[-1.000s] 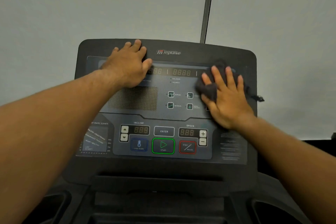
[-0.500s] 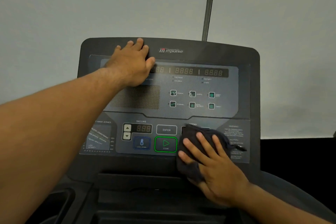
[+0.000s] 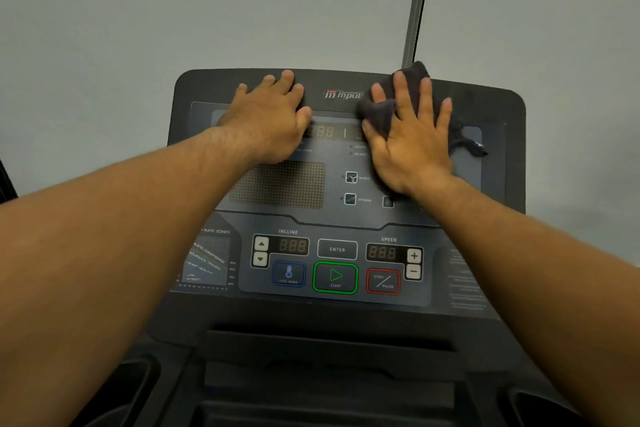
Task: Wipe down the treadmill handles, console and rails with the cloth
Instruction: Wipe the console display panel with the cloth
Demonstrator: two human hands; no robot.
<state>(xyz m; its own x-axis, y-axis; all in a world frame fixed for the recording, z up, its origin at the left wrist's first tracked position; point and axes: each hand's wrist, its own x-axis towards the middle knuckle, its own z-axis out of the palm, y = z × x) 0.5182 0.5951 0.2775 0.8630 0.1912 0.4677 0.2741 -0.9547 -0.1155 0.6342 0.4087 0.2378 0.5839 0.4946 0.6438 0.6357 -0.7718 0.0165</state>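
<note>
The dark treadmill console (image 3: pixel 491 107) fills the middle of the head view, with displays above and INCLINE, ENTER, SPEED, START and STOP buttons below. My right hand (image 3: pixel 412 139) lies flat with spread fingers on a dark grey cloth (image 3: pixel 381 114), pressing it against the console's upper middle, just right of the brand logo. The cloth's edge and a small tag stick out to the right of the hand. My left hand (image 3: pixel 270 121) rests flat on the console's upper left, fingers reaching its top edge.
A grey vertical pole (image 3: pixel 417 3) rises behind the console against a pale wall. Below the console runs a dark shelf (image 3: pixel 329 340), with cup-holder recesses at the lower left (image 3: pixel 128 388) and lower right (image 3: pixel 530 406).
My right hand has swept the cloth from the lower right button area up to the console's top middle. My left hand has stayed on the upper left.
</note>
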